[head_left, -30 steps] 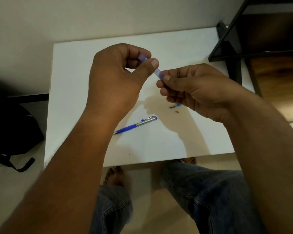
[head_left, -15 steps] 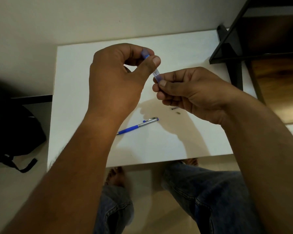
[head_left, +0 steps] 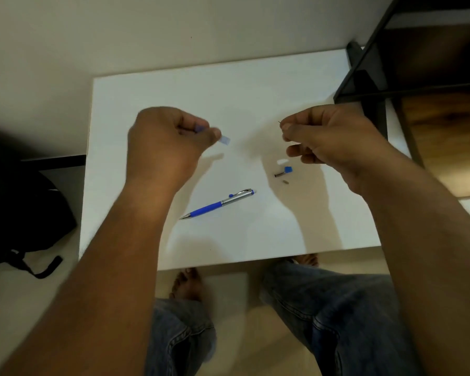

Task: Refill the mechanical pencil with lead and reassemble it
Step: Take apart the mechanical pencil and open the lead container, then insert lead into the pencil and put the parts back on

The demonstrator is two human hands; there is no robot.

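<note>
Left hand: left hand (head_left: 163,147) was raised over the worktop, fingers pinched on a small translucent blue plastic lead tube (head_left: 224,140), one end poking out past the thumb; blurred.
Right hand: right hand (head_left: 329,139) was curled, fingertips (head_left: 286,127) pinching a thin dark lead stick (head_left: 280,122); only a short tip showed.
Hands apart: well apart, above the worktop.
Pencil: blue and silver mechanical pencil (head_left: 218,203) lay flat on the white rectangular worktop (head_left: 244,85), between the forearms, tip toward the left arm.
Loose parts: small blue-capped metal piece (head_left: 283,171) and a tiny grey bit (head_left: 285,182) lay near the right hand, apart from the pencil.
Floor: black bag (head_left: 22,223) left of the worktop.
</note>
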